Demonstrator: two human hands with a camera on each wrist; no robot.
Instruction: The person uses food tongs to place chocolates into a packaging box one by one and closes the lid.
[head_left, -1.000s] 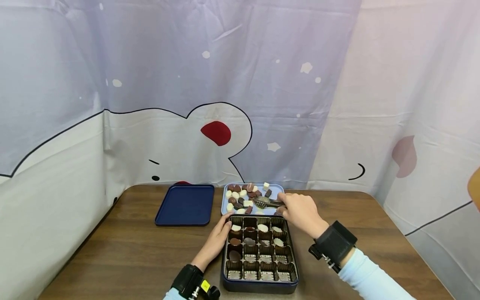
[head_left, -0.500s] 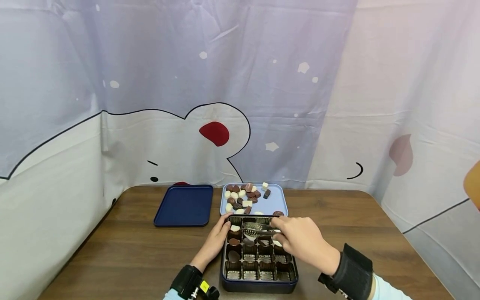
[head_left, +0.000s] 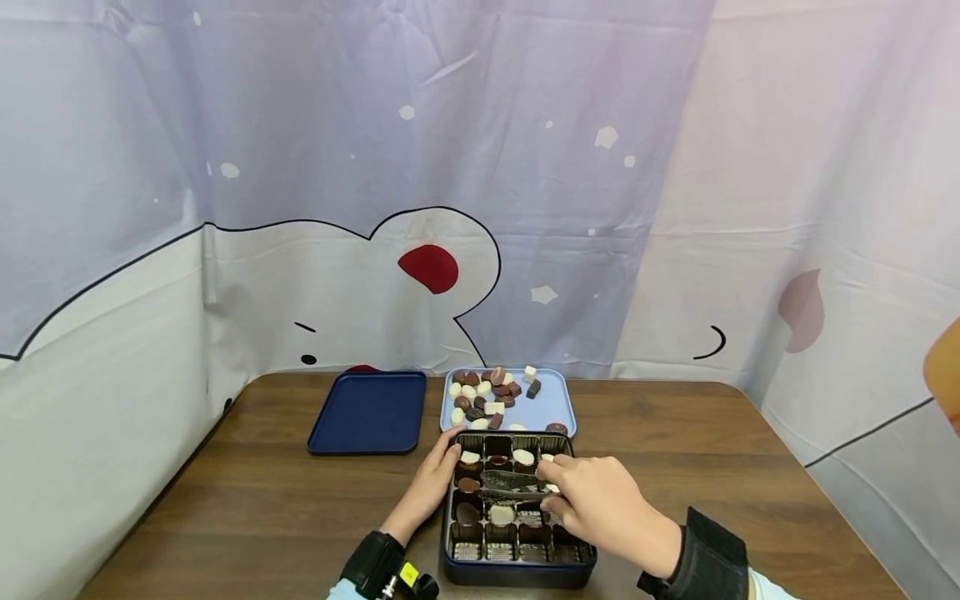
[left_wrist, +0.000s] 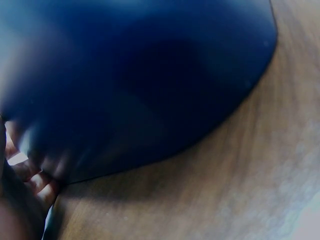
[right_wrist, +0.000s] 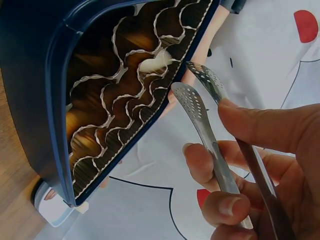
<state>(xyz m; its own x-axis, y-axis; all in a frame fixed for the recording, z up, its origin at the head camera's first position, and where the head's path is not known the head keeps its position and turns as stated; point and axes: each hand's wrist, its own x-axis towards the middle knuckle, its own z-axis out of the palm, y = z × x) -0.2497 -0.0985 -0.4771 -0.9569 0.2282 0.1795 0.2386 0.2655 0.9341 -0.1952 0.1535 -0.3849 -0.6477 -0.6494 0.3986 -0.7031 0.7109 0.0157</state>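
My left hand (head_left: 426, 483) holds the far left corner of a dark blue box (head_left: 517, 575), thumb near its rim. The box has a black divided insert with white and brown chocolates in several compartments. My right hand (head_left: 603, 504) grips metal tongs (head_left: 510, 483) over the insert. In the right wrist view, their perforated tips (right_wrist: 190, 97) stand apart with nothing visible between them. A white chocolate (head_left: 501, 514) lies in the third row from the far side, second compartment from the left, beside a brown round chocolate (head_left: 468, 512). In the left wrist view, fingers touch the box's side.
Behind the box, a light blue tray (head_left: 558, 404) bears several white and brown chocolates. To its left lies a flat dark blue lid or tray (head_left: 367, 412). A printed cloth (head_left: 337, 125) hangs behind the wooden table (head_left: 262, 517).
My right hand has brought the tongs from the light blue tray toward me over the box. A white chocolate now lies in the third row. My left hand has stayed in place.
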